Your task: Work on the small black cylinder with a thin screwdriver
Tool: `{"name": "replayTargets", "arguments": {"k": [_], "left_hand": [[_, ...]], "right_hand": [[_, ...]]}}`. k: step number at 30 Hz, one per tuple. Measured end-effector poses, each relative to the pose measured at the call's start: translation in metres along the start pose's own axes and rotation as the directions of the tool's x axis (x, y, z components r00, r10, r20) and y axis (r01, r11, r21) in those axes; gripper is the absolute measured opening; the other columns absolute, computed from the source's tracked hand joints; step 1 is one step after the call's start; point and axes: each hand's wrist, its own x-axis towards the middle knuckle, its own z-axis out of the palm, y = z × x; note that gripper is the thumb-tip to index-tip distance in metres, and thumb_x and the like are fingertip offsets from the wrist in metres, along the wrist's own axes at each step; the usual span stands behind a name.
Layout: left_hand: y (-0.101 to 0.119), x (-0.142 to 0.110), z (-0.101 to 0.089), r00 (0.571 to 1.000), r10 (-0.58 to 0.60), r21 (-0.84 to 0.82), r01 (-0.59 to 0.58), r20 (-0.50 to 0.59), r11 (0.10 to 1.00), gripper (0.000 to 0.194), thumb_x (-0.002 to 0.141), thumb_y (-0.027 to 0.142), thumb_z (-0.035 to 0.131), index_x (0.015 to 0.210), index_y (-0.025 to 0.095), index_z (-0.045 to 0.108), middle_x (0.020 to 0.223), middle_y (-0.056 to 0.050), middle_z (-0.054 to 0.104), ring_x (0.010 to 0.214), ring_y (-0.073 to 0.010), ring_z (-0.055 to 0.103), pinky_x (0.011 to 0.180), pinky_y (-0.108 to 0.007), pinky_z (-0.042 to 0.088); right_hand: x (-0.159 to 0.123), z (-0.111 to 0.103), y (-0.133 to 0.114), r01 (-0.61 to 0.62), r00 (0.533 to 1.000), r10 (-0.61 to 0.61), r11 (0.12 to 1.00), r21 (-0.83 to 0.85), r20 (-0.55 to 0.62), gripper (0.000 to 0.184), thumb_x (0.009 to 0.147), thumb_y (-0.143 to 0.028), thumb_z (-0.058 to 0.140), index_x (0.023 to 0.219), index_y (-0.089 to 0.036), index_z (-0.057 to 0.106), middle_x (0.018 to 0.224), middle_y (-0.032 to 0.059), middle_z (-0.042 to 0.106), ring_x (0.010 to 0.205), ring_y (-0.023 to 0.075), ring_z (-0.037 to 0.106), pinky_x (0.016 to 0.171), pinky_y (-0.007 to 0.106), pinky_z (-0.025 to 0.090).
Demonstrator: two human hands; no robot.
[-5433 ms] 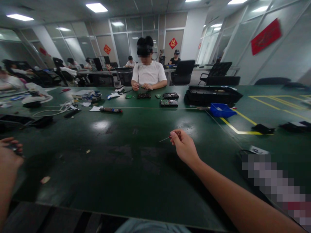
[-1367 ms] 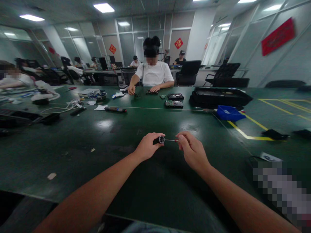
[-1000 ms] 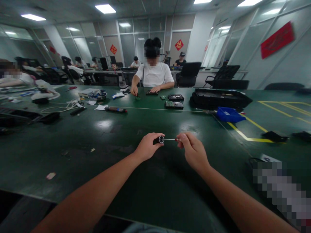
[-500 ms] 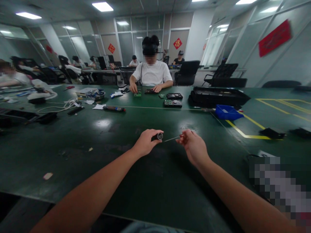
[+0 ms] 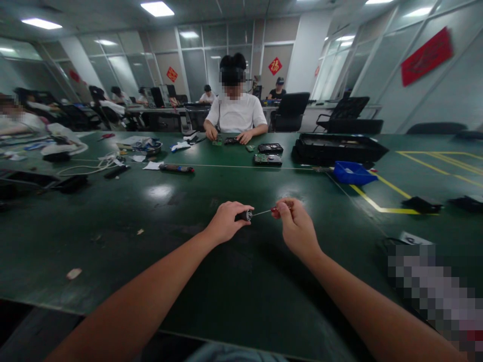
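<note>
Between the thumb and fingers of my left hand [image 5: 226,222] is a small dark cylindrical part [image 5: 246,215], its pale round end turned to the right. I cannot make out its exact kind. My right hand [image 5: 298,223] is closed around the reddish handle of a screwdriver [image 5: 264,212]. The thin metal shaft points left, and its tip meets the round end of the cylinder. Both hands are held over the green table [image 5: 211,311].
Across the table a person [image 5: 237,113] handles circuit boards, with hard drives [image 5: 267,159] nearby. A black case [image 5: 335,148] and a blue bin [image 5: 354,173] stand at the right. A dark tool [image 5: 176,169], cables [image 5: 101,166] and scraps lie left.
The screwdriver tip has come onto the end of the cylinder, and my right hand has turned, its thumb now showing on the handle. My left hand has barely moved.
</note>
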Motion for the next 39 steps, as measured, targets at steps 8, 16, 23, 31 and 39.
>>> {"name": "replayTargets", "arguments": {"k": [8, 16, 23, 31, 39], "left_hand": [[0.001, -0.002, 0.0, 0.998, -0.007, 0.027, 0.006, 0.07, 1.0, 0.042, 0.085, 0.026, 0.072, 0.127, 0.028, 0.066, 0.114, -0.005, 0.067, 0.106, -0.0242, 0.057, 0.099, -0.043, 0.043], [0.002, -0.001, 0.001, 0.997, -0.079, -0.118, 0.081, 0.023, 0.99, 0.038, 0.085, 0.024, 0.071, 0.123, 0.023, 0.065, 0.119, -0.006, 0.065, 0.113, -0.0235, 0.059, 0.104, -0.041, 0.044], [0.021, -0.002, -0.011, 0.97, -0.212, -0.281, 0.172, -0.12, 0.944, 0.038, 0.095, 0.026, 0.055, 0.133, 0.02, 0.049, 0.122, -0.008, 0.063, 0.112, -0.0213, 0.06, 0.101, -0.038, 0.045], [0.051, -0.004, -0.022, 0.988, -0.133, -0.071, 0.139, 0.084, 0.988, 0.019, 0.091, 0.037, 0.061, 0.099, 0.021, 0.066, 0.099, -0.005, 0.068, 0.09, -0.0216, 0.063, 0.081, -0.035, 0.049], [0.045, 0.005, -0.001, 0.966, -0.073, 0.19, 0.025, 0.25, 0.981, 0.036, 0.092, 0.036, 0.054, 0.124, 0.025, 0.068, 0.107, -0.01, 0.068, 0.094, -0.0265, 0.065, 0.082, -0.038, 0.051]], "right_hand": [[-0.001, -0.002, -0.006, 0.085, 0.995, -0.076, 0.98, -0.182, 0.056, 0.019, 0.1, -0.038, 0.044, 0.099, -0.023, 0.056, 0.084, 0.0052, 0.072, 0.08, 0.023, 0.07, 0.074, 0.037, 0.048], [-0.001, -0.004, -0.005, 0.088, 0.996, -0.084, 0.97, -0.225, 0.027, 0.019, 0.1, -0.038, 0.045, 0.096, -0.023, 0.056, 0.082, 0.0051, 0.071, 0.077, 0.0226, 0.069, 0.072, 0.036, 0.048], [-0.002, -0.008, -0.007, 0.084, 0.992, -0.098, 0.984, -0.159, -0.082, 0.021, 0.101, -0.039, 0.045, 0.103, -0.022, 0.057, 0.089, 0.0064, 0.07, 0.082, 0.0229, 0.069, 0.075, 0.038, 0.05], [-0.002, -0.011, -0.014, 0.109, 0.987, -0.123, 0.986, -0.129, -0.105, 0.021, 0.1, -0.04, 0.046, 0.105, -0.023, 0.058, 0.091, 0.0069, 0.071, 0.085, 0.0241, 0.069, 0.077, 0.039, 0.05], [-0.002, -0.012, -0.016, 0.131, 0.984, -0.146, 0.981, -0.143, -0.099, 0.019, 0.1, -0.039, 0.046, 0.103, -0.024, 0.058, 0.088, 0.0058, 0.071, 0.082, 0.0232, 0.069, 0.075, 0.037, 0.049]]}}
